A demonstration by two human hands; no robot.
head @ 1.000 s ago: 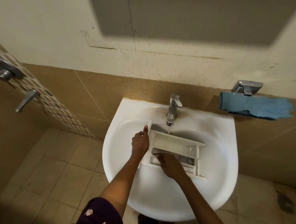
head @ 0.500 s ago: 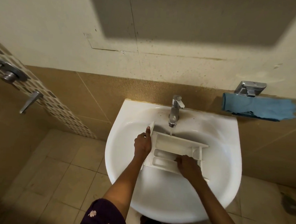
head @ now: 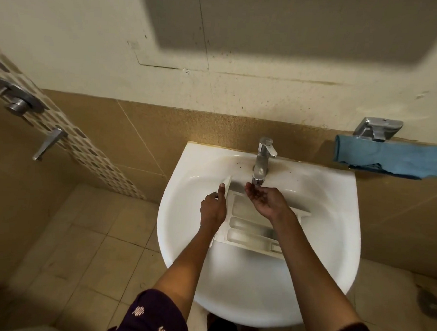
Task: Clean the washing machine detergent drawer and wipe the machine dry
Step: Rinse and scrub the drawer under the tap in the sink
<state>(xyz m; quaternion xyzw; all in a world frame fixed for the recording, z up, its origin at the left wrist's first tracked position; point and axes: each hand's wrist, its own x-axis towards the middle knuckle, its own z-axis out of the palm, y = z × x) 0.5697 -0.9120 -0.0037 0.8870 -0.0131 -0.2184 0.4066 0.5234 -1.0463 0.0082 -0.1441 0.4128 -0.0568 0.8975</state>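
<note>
Mid-rinse, by appearance: left hand (head: 213, 207) grips drawer (head: 248, 235) front in sink (head: 316, 251), right hand (head: 267, 201) cupped loosely under tap (head: 263, 155); drying step not yet reached.

White sink (head: 334, 247) holds detergent drawer (head: 249, 232), lying across basin below tap (head: 262, 162).

The right hand (head: 266, 200) covered the drawer's (head: 246, 236) back compartment (the forearm (head: 306, 258), its right side); the left hand's (head: 212, 210) fingers were hidden.
</note>
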